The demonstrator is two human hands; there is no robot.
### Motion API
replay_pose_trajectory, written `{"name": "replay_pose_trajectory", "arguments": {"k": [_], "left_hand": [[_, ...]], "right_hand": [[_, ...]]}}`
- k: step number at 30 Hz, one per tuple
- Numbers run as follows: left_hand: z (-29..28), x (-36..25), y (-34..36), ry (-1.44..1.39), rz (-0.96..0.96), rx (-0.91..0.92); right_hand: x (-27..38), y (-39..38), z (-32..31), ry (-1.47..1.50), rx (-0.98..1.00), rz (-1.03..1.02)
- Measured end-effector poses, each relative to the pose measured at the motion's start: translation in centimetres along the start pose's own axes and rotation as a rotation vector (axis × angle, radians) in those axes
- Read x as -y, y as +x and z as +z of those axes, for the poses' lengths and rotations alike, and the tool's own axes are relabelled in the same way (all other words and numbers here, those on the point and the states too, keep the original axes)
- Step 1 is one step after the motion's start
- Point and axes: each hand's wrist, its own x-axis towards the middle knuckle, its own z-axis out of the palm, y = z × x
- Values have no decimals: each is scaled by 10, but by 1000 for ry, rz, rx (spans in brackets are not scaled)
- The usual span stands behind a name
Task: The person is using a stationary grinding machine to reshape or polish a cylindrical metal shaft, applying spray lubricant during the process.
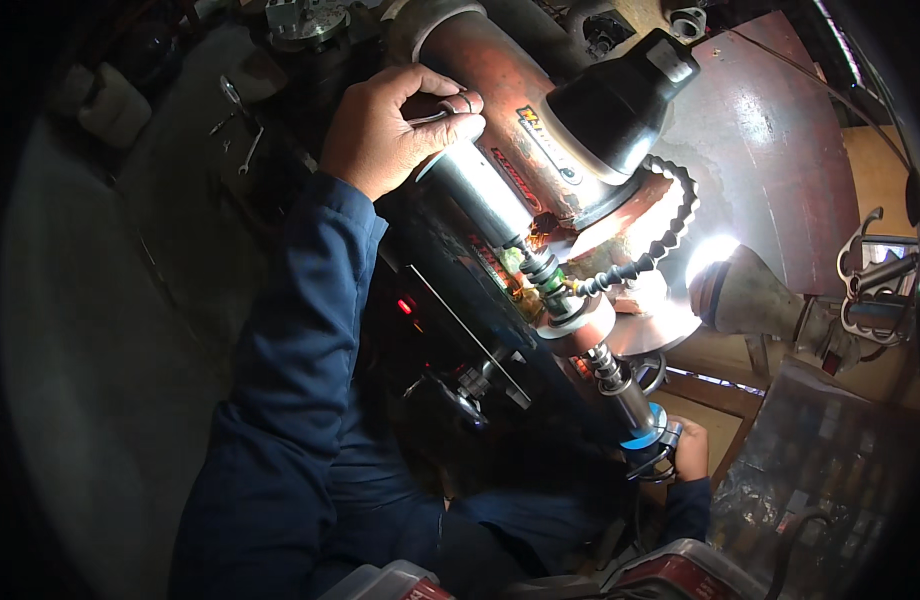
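My left hand [395, 130] is at the upper end of a shiny metal cylinder [480, 192]. Its thumb and fingers close on a thin metal piece there, mostly hidden by the fingers. From the cylinder's lower end a stepped metal shaft [547, 272] runs down to the right through a round brown-grey disc [578, 326]. At the shaft's far end is a blue-and-black end piece [644, 437] with thin black loops. My right hand [692, 450] wraps round its side, the fingers partly hidden. A worn red machine housing [500, 75] stands just beyond the cylinder.
A ribbed flexible hose [670, 235] curves beside a black lamp-like hood [625, 105]. Bright light falls from a grey cone-shaped fixture [750, 290]. A handwheel [455, 400] sits below the cylinder. Wrenches [250, 150] lie at the left. Plastic-covered items [820, 450] are at the lower right.
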Motion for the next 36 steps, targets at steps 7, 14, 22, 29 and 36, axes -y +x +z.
{"name": "replay_pose_trajectory", "arguments": {"k": [7,14,22,29,36], "left_hand": [[2,1,0,-54,-13,-35],[-5,1,-2,50,-14,64],[1,7,0,-24,25,-25],[-1,-5,-1,-219,-131,73],[1,-8,0,-147,-187,71]], "right_hand": [[-3,52,-24,-304,433,57],[-14,76,-31,-936,786,-502],[-10,-7,4,-66,-55,-56],[-32,-50,109,71,-1101,-507],[-26,-56,86,171,-877,-558]]}}
